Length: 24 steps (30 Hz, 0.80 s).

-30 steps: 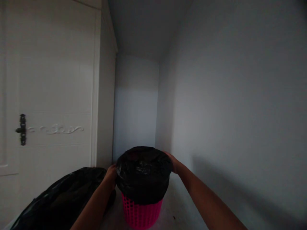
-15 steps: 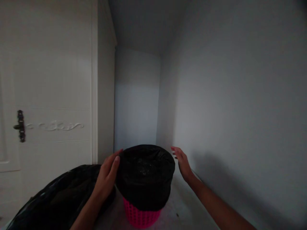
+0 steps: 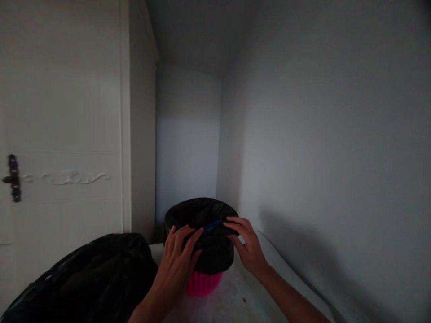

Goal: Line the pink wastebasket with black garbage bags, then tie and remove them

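A pink perforated basket [image 3: 204, 285] stands on a pale surface, lined with a black plastic bag [image 3: 215, 258] whose edge is folded down over the outside. My left hand [image 3: 180, 251] grips the bag at the near left rim, its fingers over the edge and the thumb in front. At the near right, my right hand [image 3: 247, 244] pinches the bag's rim between fingers and thumb. A small bluish strip [image 3: 213, 225] shows on the rim between both hands; I cannot tell what it is. Most of the basket is hidden under the bag.
A large black plastic bag [image 3: 90, 278] lies at the left, close to my left forearm. Behind it rises a white door [image 3: 67, 112] with a dark handle [image 3: 14, 178]. A pale wall [image 3: 319, 134] runs along the right.
My right hand, formerly apart from the basket, has come in onto the bag's rim. My left hand has moved right along the near rim. The bag's mouth now looks more hollow.
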Each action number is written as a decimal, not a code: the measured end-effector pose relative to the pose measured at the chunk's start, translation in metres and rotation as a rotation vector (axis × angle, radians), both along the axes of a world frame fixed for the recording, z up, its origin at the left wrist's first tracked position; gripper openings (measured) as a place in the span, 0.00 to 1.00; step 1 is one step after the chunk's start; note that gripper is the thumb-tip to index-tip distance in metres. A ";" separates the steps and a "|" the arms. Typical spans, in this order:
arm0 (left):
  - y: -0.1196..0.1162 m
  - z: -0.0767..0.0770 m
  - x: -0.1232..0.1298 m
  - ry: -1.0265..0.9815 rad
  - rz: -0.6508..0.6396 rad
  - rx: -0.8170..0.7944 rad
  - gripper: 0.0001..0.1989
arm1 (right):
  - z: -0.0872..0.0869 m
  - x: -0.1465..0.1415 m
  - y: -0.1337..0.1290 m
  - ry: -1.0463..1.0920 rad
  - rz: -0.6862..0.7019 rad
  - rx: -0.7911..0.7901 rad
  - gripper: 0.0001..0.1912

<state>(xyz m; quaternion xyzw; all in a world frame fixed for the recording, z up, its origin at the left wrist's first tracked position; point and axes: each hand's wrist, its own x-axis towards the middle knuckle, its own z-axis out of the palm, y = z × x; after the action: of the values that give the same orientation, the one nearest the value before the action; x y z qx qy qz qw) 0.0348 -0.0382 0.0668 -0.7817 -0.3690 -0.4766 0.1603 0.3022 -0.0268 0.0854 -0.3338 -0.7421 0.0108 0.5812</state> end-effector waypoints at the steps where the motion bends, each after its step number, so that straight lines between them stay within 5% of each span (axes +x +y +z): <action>1: 0.000 -0.008 0.002 -0.048 -0.005 0.001 0.27 | -0.008 0.002 0.004 0.075 -0.053 0.004 0.21; 4: 0.009 -0.042 0.005 -0.374 0.003 0.020 0.36 | -0.040 0.005 0.019 0.351 -0.162 -0.086 0.31; 6: 0.022 -0.068 0.007 -0.652 0.025 -0.109 0.39 | -0.068 0.002 0.033 0.559 -0.170 -0.280 0.33; 9: 0.044 -0.101 0.008 -0.888 -0.064 -0.390 0.42 | -0.110 -0.007 0.053 0.711 -0.048 -0.575 0.39; 12: 0.058 -0.117 0.007 -0.932 -0.135 -0.580 0.44 | -0.136 -0.015 0.066 0.701 0.148 -0.714 0.40; 17: 0.076 -0.125 0.000 -0.889 -0.102 -0.638 0.47 | -0.139 -0.017 0.079 0.702 0.377 -0.837 0.42; 24: 0.105 -0.144 -0.012 -0.840 -0.111 -0.662 0.43 | -0.125 -0.022 0.082 0.675 0.445 -0.782 0.37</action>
<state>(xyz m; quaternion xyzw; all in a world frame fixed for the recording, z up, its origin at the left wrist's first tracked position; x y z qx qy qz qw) 0.0227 0.0665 -0.0770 -0.5508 -0.4900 -0.6143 -0.2813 0.2800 0.0556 -0.0397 -0.3379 -0.5084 0.5137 0.6029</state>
